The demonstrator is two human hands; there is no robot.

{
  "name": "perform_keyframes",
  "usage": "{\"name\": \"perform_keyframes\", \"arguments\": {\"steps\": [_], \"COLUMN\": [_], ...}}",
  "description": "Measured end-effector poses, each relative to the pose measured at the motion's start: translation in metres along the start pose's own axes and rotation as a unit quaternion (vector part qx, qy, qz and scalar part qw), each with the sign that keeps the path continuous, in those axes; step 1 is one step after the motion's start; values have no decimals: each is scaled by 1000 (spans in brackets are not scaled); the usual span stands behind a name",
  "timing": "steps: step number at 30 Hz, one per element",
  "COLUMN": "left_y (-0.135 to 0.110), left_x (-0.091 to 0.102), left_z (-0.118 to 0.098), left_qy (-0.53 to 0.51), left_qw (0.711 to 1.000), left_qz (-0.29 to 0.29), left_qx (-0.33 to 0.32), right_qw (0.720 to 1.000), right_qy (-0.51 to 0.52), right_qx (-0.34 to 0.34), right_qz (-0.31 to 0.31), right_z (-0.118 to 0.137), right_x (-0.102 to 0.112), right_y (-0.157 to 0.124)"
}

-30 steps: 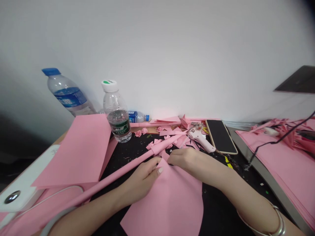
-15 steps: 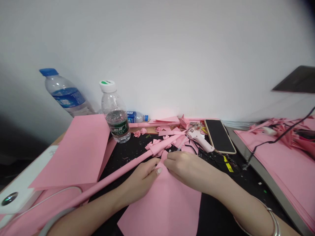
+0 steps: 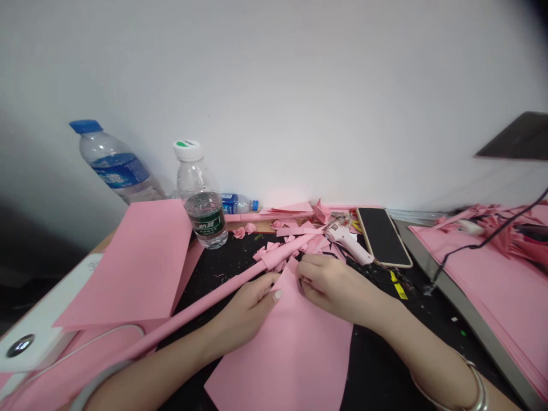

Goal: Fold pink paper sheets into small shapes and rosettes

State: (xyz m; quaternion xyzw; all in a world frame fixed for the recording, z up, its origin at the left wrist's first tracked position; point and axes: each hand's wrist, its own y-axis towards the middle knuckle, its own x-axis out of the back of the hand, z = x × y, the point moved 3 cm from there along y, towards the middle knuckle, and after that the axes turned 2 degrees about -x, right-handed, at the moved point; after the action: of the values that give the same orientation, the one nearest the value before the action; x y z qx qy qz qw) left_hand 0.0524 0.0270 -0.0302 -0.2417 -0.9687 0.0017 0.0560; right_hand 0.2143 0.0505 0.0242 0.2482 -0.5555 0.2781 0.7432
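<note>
- Pink sheet (image 3: 295,354): lower centre of frame, long axis running roughly up-down, narrow tip at top, wide part toward me and cut off at bottom edge.
- Key relation: the tip sits between my hands, both touching, so neither is clearly nearer.
- Left hand (image 3: 250,311): clamped on sheet's upper left edge, thumb on top, other fingers mostly out of sight beneath.
- Right hand (image 3: 327,279): fingers curled onto upper right edge, closed on paper; fingertips partly hidden. Hands near each other, not touching.
- Pink tube (image 3: 222,292): diagonal, lower left to centre, just beyond left hand.
- Pink scraps (image 3: 272,249): centre, past the tip. Glue gun (image 3: 353,246) right of them, no brand readable.
- Phone (image 3: 385,237): right of centre, dark screen, no writing seen.
- Yellow tag (image 3: 399,287): below phone, marks too small.
- Upright bottle (image 3: 208,217): left of centre, green label, white characters, looks like 怡寶; green mark on white cap.
- Blue-capped bottle (image 3: 120,171): upper left, tilted, blue label, white lettering too blurred. Lying bottle (image 3: 230,203) by wall: blue label, can't read.
- White device (image 3: 49,317): lower left, small print, illegible.
</note>
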Motion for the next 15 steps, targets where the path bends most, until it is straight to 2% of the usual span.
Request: {"name": "perform_keyframes", "arguments": {"steps": [6, 15], "left_y": [1, 1], "left_x": [-1, -1], "left_z": [0, -3], "left_qy": [10, 13], "left_qw": [1000, 999], "left_qz": [12, 28], "left_qx": [27, 28], "right_qw": [998, 997], "right_qy": [23, 10], "right_qx": [-45, -12], "right_qz": [43, 76], "right_z": [0, 6], "right_x": [2, -5], "right_y": [-6, -5]}}
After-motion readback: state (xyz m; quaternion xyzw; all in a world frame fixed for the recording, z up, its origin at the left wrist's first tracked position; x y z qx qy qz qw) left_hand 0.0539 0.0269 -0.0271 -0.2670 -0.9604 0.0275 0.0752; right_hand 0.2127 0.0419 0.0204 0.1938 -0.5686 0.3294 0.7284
